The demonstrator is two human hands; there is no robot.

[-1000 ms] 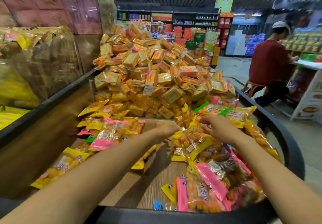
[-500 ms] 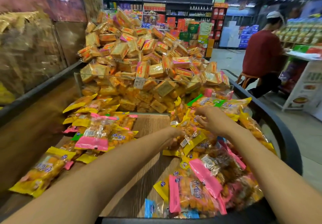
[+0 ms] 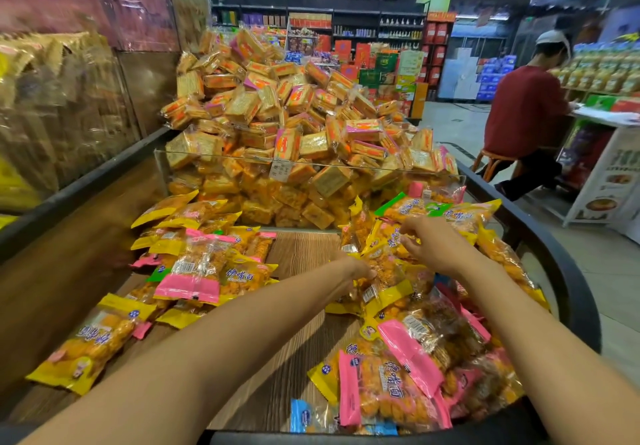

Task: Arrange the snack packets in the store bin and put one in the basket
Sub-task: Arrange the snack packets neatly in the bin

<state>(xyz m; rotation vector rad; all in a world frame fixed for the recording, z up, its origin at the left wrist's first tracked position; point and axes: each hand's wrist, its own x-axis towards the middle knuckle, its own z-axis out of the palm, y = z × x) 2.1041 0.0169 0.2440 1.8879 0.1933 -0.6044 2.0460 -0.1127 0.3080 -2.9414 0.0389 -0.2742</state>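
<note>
Both hands are reached forward into the right-hand heap of snack packets (image 3: 408, 306) in the store bin (image 3: 568, 288). The left hand (image 3: 349, 269) is seen with its fingers curled down into the heap, touching a yellow-ended packet (image 3: 384, 283), though whether that packet is actually gripped cannot be told because the fingertips are hidden. The right hand (image 3: 429, 243) is held slightly further away and higher, its fingers bent and closed on the edge of a packet near the top of the heap. The two hands are kept just apart, with the yellow-ended packet lying between and just below them. Its long axis is judged to run from the far left toward the near right, so the left hand is the nearer one to its upper end.

Beyond the hands, a strip of bare wooden worktop (image 3: 304, 257) separates this heap from a second pile of packets (image 3: 194, 264) lying well apart to the left. Behind both, a clear divider (image 3: 398, 167) holds back a mound of cracker packs (image 3: 284, 115). No basket is seen, so the placing step is judged not yet begun.
</note>
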